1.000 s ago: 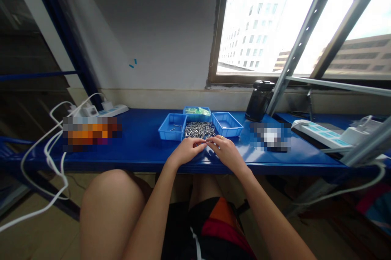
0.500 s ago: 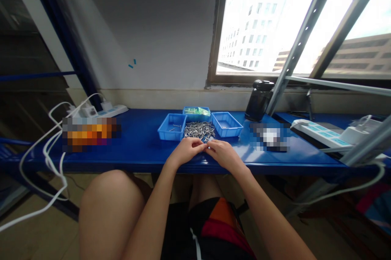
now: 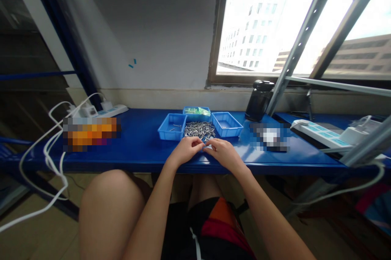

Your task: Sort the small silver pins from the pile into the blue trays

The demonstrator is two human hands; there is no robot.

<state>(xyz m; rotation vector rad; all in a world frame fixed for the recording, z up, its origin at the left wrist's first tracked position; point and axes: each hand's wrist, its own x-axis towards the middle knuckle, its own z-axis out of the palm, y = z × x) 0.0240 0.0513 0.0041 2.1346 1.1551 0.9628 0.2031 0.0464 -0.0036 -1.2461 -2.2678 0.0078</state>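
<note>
My left hand point(image 3: 187, 149) and my right hand point(image 3: 222, 151) meet fingertip to fingertip at the near side of a pile of silvery metal screws point(image 3: 200, 129). The left fingers are closed in a pinch. My right thumb and forefinger are also drawn together, close to the left fingertips. Anything between them is too small to make out. Left of the pile is a blue bin point(image 3: 167, 134) with a few screws in it. A second blue bin point(image 3: 227, 131) sits to the right. Behind the pile, another blue bin point(image 3: 184, 110) holds a green-and-clear plastic packet point(image 3: 198, 111).
The blue table point(image 3: 137, 152) ends just in front of my wrists. A dark jug point(image 3: 259, 101) stands at the back right, near a metal post. Power strips point(image 3: 324, 133) and white cables point(image 3: 50, 150) lie at the sides. Two blurred-out items flank the work area.
My right fingers have shifted slightly and curled more, with a small gap now showing by the fingertips. My left hand has barely moved. The bins and pile look the same.
</note>
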